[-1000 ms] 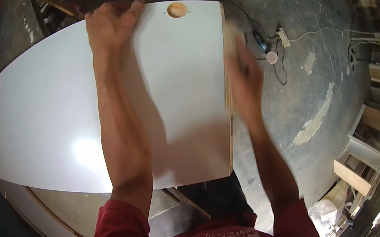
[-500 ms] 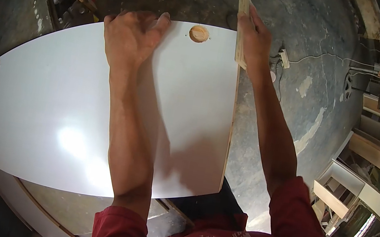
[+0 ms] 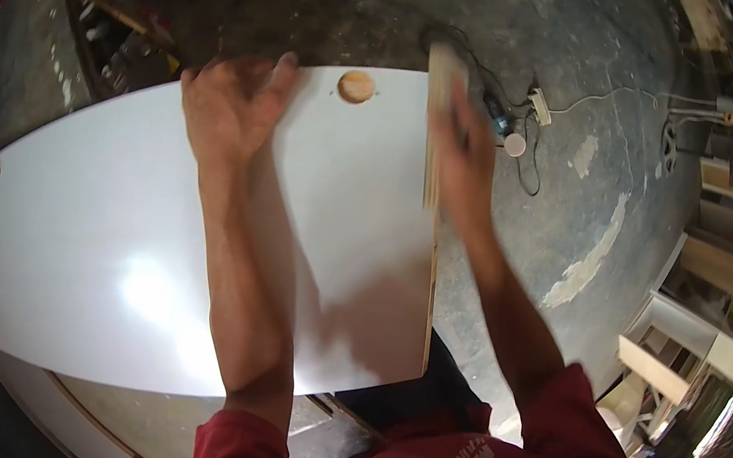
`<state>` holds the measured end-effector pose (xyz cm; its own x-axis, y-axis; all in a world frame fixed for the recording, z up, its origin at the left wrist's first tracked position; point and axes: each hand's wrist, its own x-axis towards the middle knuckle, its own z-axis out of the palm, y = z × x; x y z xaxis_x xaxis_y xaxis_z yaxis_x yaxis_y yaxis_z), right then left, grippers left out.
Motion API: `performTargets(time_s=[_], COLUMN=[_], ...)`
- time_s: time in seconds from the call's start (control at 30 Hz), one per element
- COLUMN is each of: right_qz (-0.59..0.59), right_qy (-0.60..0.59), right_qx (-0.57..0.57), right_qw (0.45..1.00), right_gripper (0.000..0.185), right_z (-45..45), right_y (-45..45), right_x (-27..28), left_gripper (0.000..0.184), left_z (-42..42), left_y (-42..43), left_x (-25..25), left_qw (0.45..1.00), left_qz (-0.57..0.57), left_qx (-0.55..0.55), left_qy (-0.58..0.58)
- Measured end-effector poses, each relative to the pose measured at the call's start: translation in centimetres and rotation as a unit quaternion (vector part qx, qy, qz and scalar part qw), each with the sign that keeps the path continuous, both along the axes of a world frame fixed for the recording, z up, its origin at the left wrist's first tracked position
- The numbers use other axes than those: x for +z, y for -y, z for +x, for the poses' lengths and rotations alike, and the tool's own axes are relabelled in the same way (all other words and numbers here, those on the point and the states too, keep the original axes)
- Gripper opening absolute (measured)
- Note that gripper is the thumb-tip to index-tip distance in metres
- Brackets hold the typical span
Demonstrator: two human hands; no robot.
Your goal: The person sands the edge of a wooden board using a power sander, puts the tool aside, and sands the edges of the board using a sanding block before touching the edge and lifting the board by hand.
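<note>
A large white panel (image 3: pixel 93 220) with a curved outline lies across the view, with a round hole (image 3: pixel 355 87) near its far edge. My left hand (image 3: pixel 237 103) is closed over that far edge, its fingertips hidden behind the panel. My right hand (image 3: pixel 466 153), blurred by motion, grips a pale wooden block (image 3: pixel 439 95) from its outer side. The block lies along the panel's straight right edge, near the far corner. Below the block, the bare edge shows a thin wood-coloured strip.
On the grey floor (image 3: pixel 543 231) beyond the right edge lie a power strip (image 3: pixel 540 106), cables and a blue tool (image 3: pixel 497 113). Wooden boards and cabinet parts (image 3: pixel 656 368) stand at the right. Shelving with assorted items is at the upper left.
Since half a second ago, my right hand has moved the block back toward me along the panel's edge. My left hand keeps its place on the far edge; the whole view has shifted slightly.
</note>
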<state>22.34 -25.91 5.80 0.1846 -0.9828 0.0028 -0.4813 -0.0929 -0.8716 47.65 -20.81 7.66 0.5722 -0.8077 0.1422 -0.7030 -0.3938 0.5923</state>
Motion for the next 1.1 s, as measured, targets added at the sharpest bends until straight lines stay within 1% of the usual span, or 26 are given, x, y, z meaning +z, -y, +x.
performTargets(time_s=[0.07, 0.1, 0.17, 0.23, 0.27, 0.3, 0.33, 0.37, 0.4, 0.47, 0.57, 0.63, 0.67, 0.7, 0.73, 0.8, 0.87, 0.9, 0.97, 1.03, 1.07, 1.1], right_qz=[-0.07, -0.069, -0.108, 0.012, 0.039, 0.07, 0.068, 0.067, 0.065, -0.057, -0.089, 0.063, 0.073, 0.083, 0.085, -0.011, -0.044, -0.041, -0.077, -0.014, -0.014, 0.045], right_qy=[0.006, 0.009, 0.012, 0.022, 0.043, 0.063, 0.066, 0.041, 0.018, 0.001, 0.022, 0.068, 0.049, 0.03, 0.031, 0.036, 0.044, 0.042, 0.038, 0.027, 0.027, 0.05], right_qx=[0.047, 0.04, 0.067, 0.005, 0.005, 0.005, -0.004, 0.001, 0.003, 0.03, 0.045, 0.005, 0.003, 0.001, 0.003, 0.021, 0.028, 0.038, 0.074, 0.032, 0.036, 0.031], right_qw=[0.996, 0.997, 0.992, 1.0, 0.998, 0.996, 0.995, 0.997, 0.998, 0.998, 0.995, 0.996, 0.996, 0.996, 0.996, 0.999, 0.998, 0.998, 0.994, 0.999, 0.999, 0.997], right_gripper=[0.06, 0.06, 0.06, 0.06, 0.061, 0.062, 0.062, 0.062, 0.063, 0.063, 0.061, 0.059, 0.059, 0.058, 0.058, 0.057, 0.058, 0.058, 0.059, 0.06, 0.06, 0.06], right_z=[-4.4, -4.4, -4.2, 0.4, 2.4, 3.0, 1.9, 0.4, -1.2, -5.2, -4.8, 0.0, 1.8, 2.9, 2.3, -1.2, -4.7, -4.6, -4.3, 0.3, 1.2, 2.0], right_y=[-7.7, -7.5, -6.6, 1.7, 5.7, 7.7, 6.3, 3.0, -0.7, -8.5, -7.0, 1.4, 5.3, 7.2, 5.7, -0.5, -8.0, -7.6, -5.6, 3.1, 4.8, 5.9], right_x=[-0.5, -0.7, -0.8, -0.2, 0.0, 0.1, 0.3, 0.6, 0.8, -0.1, -0.4, 0.6, 1.0, 1.2, 0.8, 0.0, 0.2, 0.2, -0.1, -0.7, -0.1, 0.6], left_gripper=[0.044, 0.045, 0.046, 0.046, 0.046, 0.046, 0.046, 0.041, 0.041, 0.036, 0.032, 0.033, 0.033, 0.033, 0.035, 0.036, 0.039, 0.039, 0.042, 0.043, 0.043, 0.043], left_z=[-0.3, -0.1, -0.3, -0.5, -0.3, 0.0, 0.2, 0.0, -0.3, -0.3, -0.3, -0.4, -0.5, -0.6, -0.5, -0.4, -0.1, -0.1, -0.2, -0.2, -0.2, -0.2], left_y=[0.2, 0.2, 0.1, 0.3, 0.3, 0.2, 0.4, 0.4, 0.5, 0.7, 0.6, 0.7, 0.6, 0.3, 0.2, 0.8, 0.6, 0.4, 0.5, 0.5, 0.5, 0.2], left_x=[0.7, 0.5, 0.1, 0.0, -0.2, -0.5, -0.6, -0.2, 0.1, 0.1, -0.5, -0.2, -0.2, -0.2, 0.0, 0.1, -0.2, -0.2, -0.1, -0.1, -0.1, -0.1], left_qw=[1.0, 1.0, 1.0, 0.999, 1.0, 1.0, 1.0, 1.0, 1.0, 0.999, 0.998, 0.998, 0.998, 0.998, 0.999, 0.999, 0.999, 0.999, 0.999, 0.999, 0.999, 0.999], left_qz=[0.021, 0.021, 0.025, 0.011, 0.009, 0.015, 0.016, 0.014, 0.011, 0.0, -0.025, -0.02, -0.014, -0.008, -0.012, -0.026, 0.006, 0.007, -0.008, -0.003, 0.003, 0.007], left_qx=[0.0, 0.007, 0.0, 0.029, 0.017, 0.014, 0.013, 0.012, 0.003, 0.011, 0.025, 0.023, 0.019, 0.019, 0.015, 0.016, 0.027, 0.038, 0.033, 0.035, 0.029, 0.033], left_qy=[0.008, 0.003, 0.002, -0.012, -0.006, -0.002, -0.001, -0.005, -0.002, -0.031, -0.046, -0.049, -0.053, -0.051, -0.04, -0.035, -0.024, -0.027, -0.041, -0.034, -0.025, -0.026])
